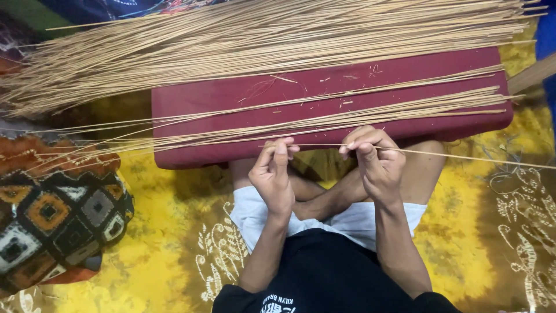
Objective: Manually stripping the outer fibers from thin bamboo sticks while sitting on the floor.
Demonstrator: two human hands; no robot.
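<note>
My left hand (273, 174) and my right hand (373, 159) are both pinched on one thin tan stick (480, 158) that runs off to the right, held just in front of a dark red cushion (231, 98). A small row of the same sticks (359, 113) lies along the cushion's near half. A much bigger bundle of sticks (260, 37) lies across its far edge. My crossed bare legs show under the hands.
A yellow patterned cloth (168, 232) covers the floor. A crocheted patterned pillow (55, 217) lies at the left. Small stick shavings (347, 75) are scattered on the cushion. A wooden piece (533, 72) shows at the right edge.
</note>
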